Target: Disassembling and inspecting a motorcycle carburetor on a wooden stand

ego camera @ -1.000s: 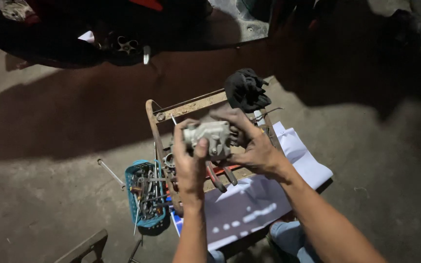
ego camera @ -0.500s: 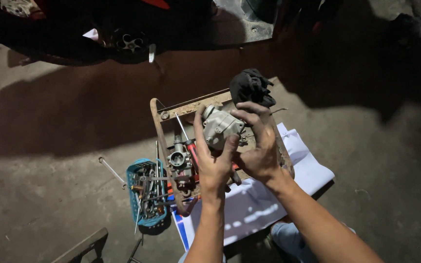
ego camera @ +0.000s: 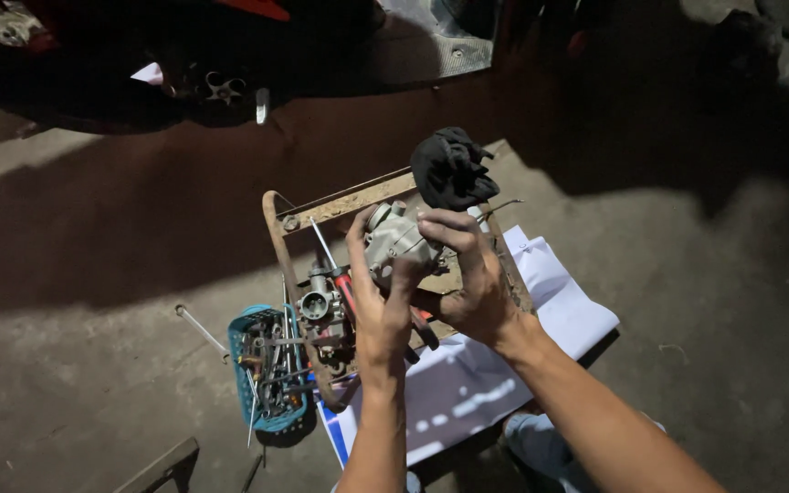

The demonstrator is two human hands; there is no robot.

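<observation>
Concrete floor [ego camera: 93,365] carries wooden tray [ego camera: 340,205], blue basket [ego camera: 267,420] (tools inside), white sheet [ego camera: 550,292].

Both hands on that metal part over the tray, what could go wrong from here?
1. The grey metal part is held in the air by the left hand and right hand alone; a slip would likely drop it onto the wooden tray and the carburettor-like part lying there.
2. The scene is dim with hard shadows, so small pieces could fall unseen onto the floor.
3. The blue basket of tools sits close to the left forearm and could be knocked.
</observation>
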